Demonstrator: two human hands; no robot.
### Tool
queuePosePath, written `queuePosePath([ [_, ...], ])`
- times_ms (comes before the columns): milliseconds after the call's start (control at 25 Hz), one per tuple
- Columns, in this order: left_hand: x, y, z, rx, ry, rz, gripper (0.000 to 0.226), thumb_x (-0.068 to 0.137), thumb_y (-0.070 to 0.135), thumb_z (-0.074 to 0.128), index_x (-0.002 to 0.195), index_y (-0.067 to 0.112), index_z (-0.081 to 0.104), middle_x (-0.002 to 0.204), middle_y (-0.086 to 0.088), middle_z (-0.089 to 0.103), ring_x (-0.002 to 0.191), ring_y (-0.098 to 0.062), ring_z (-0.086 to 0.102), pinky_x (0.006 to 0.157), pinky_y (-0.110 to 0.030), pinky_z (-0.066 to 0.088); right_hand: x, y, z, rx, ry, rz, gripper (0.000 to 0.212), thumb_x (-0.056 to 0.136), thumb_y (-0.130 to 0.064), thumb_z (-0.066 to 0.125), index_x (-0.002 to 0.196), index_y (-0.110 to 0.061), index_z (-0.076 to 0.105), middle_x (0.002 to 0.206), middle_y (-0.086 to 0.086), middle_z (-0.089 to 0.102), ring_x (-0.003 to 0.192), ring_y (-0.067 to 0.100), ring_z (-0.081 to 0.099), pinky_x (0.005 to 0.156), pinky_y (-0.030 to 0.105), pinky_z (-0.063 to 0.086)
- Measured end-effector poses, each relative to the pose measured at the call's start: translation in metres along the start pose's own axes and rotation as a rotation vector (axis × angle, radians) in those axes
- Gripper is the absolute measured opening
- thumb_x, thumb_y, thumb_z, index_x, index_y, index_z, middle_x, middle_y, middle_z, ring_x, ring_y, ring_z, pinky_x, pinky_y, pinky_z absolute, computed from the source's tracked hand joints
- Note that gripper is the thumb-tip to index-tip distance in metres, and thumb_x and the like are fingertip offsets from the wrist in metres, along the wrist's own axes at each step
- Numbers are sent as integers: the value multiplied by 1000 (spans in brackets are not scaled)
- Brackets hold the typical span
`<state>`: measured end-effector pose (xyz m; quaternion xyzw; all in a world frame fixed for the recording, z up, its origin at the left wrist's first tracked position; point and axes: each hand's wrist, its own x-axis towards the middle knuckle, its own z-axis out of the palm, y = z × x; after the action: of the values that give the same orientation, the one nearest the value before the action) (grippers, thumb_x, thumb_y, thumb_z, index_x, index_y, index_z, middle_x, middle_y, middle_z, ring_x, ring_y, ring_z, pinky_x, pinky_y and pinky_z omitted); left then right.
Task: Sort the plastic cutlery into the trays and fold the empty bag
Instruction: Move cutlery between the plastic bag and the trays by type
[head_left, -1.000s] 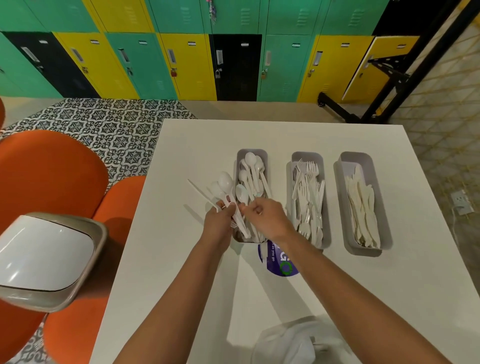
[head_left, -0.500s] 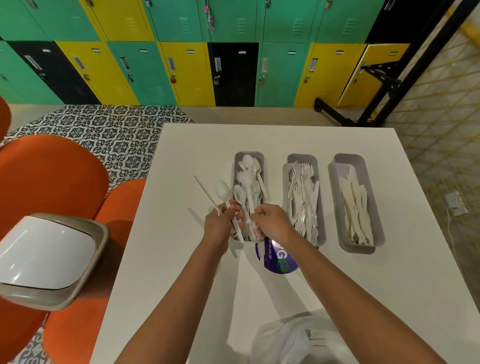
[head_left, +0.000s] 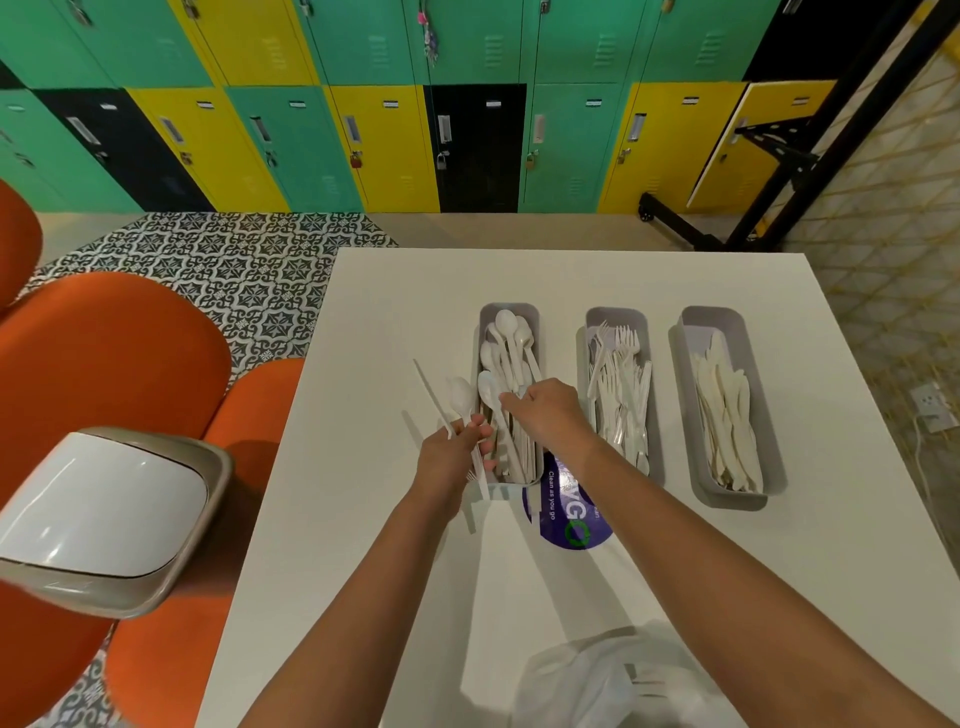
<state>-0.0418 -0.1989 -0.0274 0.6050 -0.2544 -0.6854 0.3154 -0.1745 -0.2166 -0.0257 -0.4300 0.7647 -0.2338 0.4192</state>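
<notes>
Three grey trays stand in a row on the white table (head_left: 405, 291). The left tray (head_left: 509, 312) holds white spoons, the middle tray (head_left: 615, 317) forks, the right tray (head_left: 727, 499) knives. My left hand (head_left: 449, 457) grips a small bunch of white cutlery (head_left: 460, 397) just left of the spoon tray, a spoon bowl and a thin handle sticking up from it. My right hand (head_left: 545, 413) hovers over the spoon tray and pinches a spoon (head_left: 488, 389) by its neck. The clear plastic bag (head_left: 597, 680) lies crumpled at the table's near edge.
A round purple sticker (head_left: 571, 519) is on the table under my right wrist. A bin with a white swing lid (head_left: 98, 514) stands left of the table, in front of orange chairs (head_left: 119, 353). Coloured lockers line the far wall.
My right hand has moved forward over the spoon tray with a spoon taken from the bunch. The bunch in my left hand is thinner.
</notes>
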Motion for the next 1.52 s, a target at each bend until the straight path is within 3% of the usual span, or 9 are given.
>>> queuePosePath([
  [160, 1, 3, 0, -58, 1, -4, 21, 94, -1, 42, 94, 8, 61, 75, -6, 62, 69, -17, 60, 63, -25, 52, -23, 0, 4, 31, 31, -34, 49, 89, -32, 57, 50, -15, 33, 50, -1, 35, 54, 15, 42, 62, 25, 39],
  [280, 8, -4, 0, 13, 22, 23, 19, 95, 8, 48, 106, 10, 64, 94, -10, 69, 89, -21, 66, 81, -33, 55, -41, 12, 16, 57, -149, 16, 40, 90, -29, 56, 58, -9, 44, 60, 4, 42, 61, 17, 43, 55, 25, 35],
  [360, 7, -6, 2, 13, 24, 34, 16, 96, 10, 49, 104, 13, 64, 92, -8, 69, 88, -17, 66, 78, -30, 54, -49, 20, 22, 37, -276, 49, 27, 90, -20, 53, 71, -1, 55, 70, 7, 48, 68, 20, 48, 55, 25, 36],
  [520, 3, -8, 4, 54, 9, 75, 15, 96, 12, 50, 97, 13, 65, 89, -7, 70, 86, -19, 66, 83, -33, 52, -56, 27, 24, 168, -268, 66, 23, 91, -11, 51, 68, -15, 55, 72, 2, 54, 70, 19, 54, 54, 24, 41],
  [720, -5, -8, 3, 140, 96, 116, 32, 100, 25, 35, 100, 9, 63, 78, -5, 59, 68, -18, 57, 61, -28, 48, -62, 28, 20, 187, -110, 36, 21, 91, -9, 49, 70, -10, 54, 70, 4, 51, 65, 16, 47, 60, 25, 40],
  [840, -5, -8, 1, 242, 154, 61, 35, 101, 28, 29, 104, 13, 61, 72, -2, 48, 60, -15, 49, 55, -26, 41, -56, 27, 17, 158, -51, 5, 19, 90, -7, 48, 72, -5, 51, 64, 3, 44, 59, 13, 39, 57, 24, 36],
  [1000, -10, -8, 0, 174, 136, -28, 42, 102, 34, 23, 99, 12, 59, 61, 0, 30, 50, -12, 26, 50, -25, 26, -43, 30, 23, 68, -55, 9, 16, 89, -8, 47, 74, -5, 52, 74, 9, 49, 70, 17, 45, 65, 27, 39],
  [1120, -13, -7, 0, 143, 136, -53, 38, 101, 25, 24, 102, 9, 58, 65, 0, 32, 51, -11, 24, 50, -25, 24, -39, 36, 30, 19, -49, 11, 18, 89, -10, 49, 72, -6, 53, 74, 8, 54, 71, 19, 50, 70, 35, 50],
  [1520, -10, -12, -2, 185, 125, -79, 30, 94, 10, 31, 102, 10, 60, 65, 0, 35, 52, -13, 27, 52, -24, 29, -22, 28, 30, -380, -27, 22, 37, 92, -30, 50, 57, -17, 43, 73, 4, 56, 70, 22, 53, 62, 27, 39],
])
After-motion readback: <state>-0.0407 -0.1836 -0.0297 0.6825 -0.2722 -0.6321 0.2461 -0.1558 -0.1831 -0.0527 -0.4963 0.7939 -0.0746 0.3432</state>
